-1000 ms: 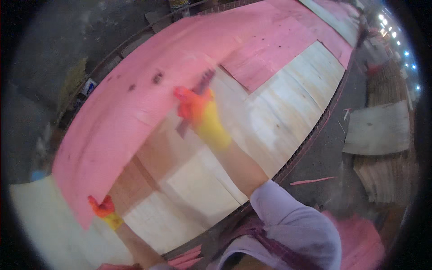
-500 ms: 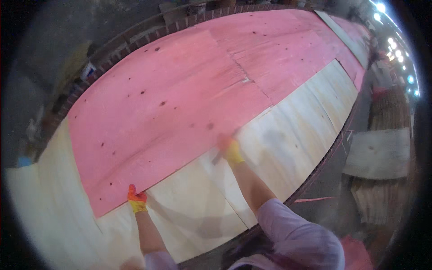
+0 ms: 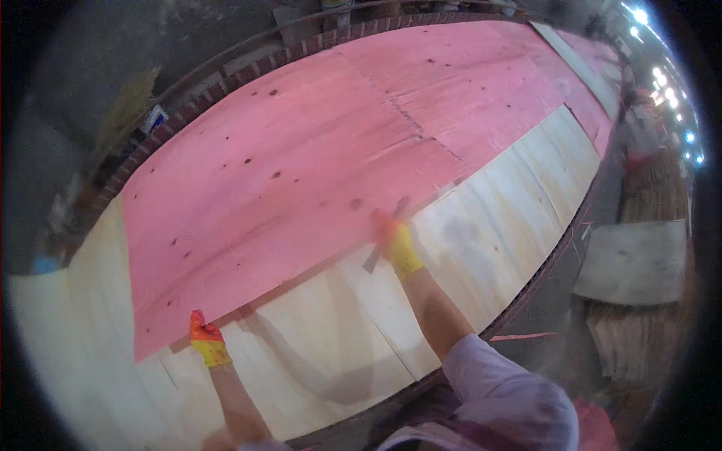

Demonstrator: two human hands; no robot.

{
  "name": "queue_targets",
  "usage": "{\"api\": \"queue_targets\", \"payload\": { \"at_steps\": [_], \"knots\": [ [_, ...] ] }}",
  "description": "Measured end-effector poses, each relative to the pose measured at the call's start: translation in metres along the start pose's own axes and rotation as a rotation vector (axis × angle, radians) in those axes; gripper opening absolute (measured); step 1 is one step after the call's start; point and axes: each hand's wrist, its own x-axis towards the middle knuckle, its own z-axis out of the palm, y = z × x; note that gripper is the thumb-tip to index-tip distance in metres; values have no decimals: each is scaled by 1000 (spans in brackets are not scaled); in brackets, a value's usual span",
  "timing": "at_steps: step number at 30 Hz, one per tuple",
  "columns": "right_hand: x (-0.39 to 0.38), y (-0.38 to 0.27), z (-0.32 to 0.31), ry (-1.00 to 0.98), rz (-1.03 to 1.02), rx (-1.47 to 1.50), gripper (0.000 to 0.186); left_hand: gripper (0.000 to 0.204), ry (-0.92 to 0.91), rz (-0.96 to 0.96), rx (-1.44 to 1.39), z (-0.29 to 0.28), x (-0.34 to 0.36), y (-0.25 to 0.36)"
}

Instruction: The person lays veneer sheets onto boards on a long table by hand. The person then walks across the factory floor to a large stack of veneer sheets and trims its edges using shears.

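A large pink wood veneer sheet point(image 3: 218, 218) with dark knots lies over pale veneer sheets point(image 3: 323, 331). My left hand point(image 3: 207, 338), in an orange and yellow glove, is closed on its near edge, close to the left corner. Along that edge a shadow shows on the pale wood beneath. Farther right, my right hand point(image 3: 398, 244), gloved alike and blurred, is closed around a dark, flat, bar-like tool point(image 3: 371, 260) at the sheet's edge. The tool's ends stick out on both sides of the hand; its exact kind is unclear.
A narrow pale strip point(image 3: 575, 64) lies across the far right end of the pink layer. Brown stacked edges point(image 3: 293, 56) border the far side. To the right stand veneer stacks point(image 3: 628, 331), a pale sheet point(image 3: 632, 263) on top. A pink strip point(image 3: 524, 335) lies on the floor.
My left hand has moved left with the pink sheet's near corner, and more shadow shows under the edge. My right hand has shifted slightly right, its dark tool now plainer to see.
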Motion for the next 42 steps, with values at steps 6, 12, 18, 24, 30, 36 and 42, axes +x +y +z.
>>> {"api": "queue_targets", "payload": {
  "at_steps": [6,12,18,24,30,36,42],
  "knots": [
    [52,26,4,-125,-844,-314,25,12,-52,-39,-20,24,17,-15],
    [-82,-89,159,-155,-77,-435,35,15,-14,-76,-80,-19,36,41],
    [-103,-51,76,-238,-996,-574,36,14,66,-159,-82,-56,10,17],
    [-42,-42,-14,-39,-115,-153,31,12,118,-184,-109,-8,-49,-68],
    [34,24,-67,-71,65,-38,24,27,-111,-252,-144,2,-20,-87],
    [17,15,-52,-22,-121,-225,22,35,-55,-216,-180,1,-10,-85],
    [-24,-46,31,-99,-323,-261,22,32,-66,-129,-130,8,-7,-71]
  ]
}}
